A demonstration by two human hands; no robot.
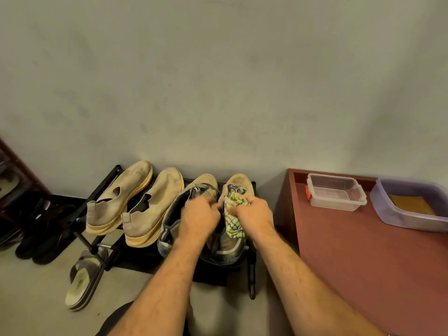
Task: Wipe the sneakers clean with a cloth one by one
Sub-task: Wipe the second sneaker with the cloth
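four sneakers sit in a row on a low black shoe rack (97, 190) against the wall: two tan slip-on sneakers (135, 202) on the left side, two laced grey sneakers (232, 241) on the right side. the left hand (200, 218) curls its grip over the laced pair, though what exactly the fingers pinch cannot be told. the right hand (254, 214) has its grip closed around one yellow-green checked cloth (234, 221), which is bunched against the rightmost sneaker. one sandal (82, 282) lies on the floor by the rack, with dark shoes (43, 236) further left. on the red tabletop (363, 263) stand two plastic tubs: a clear tub (337, 195) with a red latch, and a bluish tub (409, 207) holding one brownish flat piece (412, 204).
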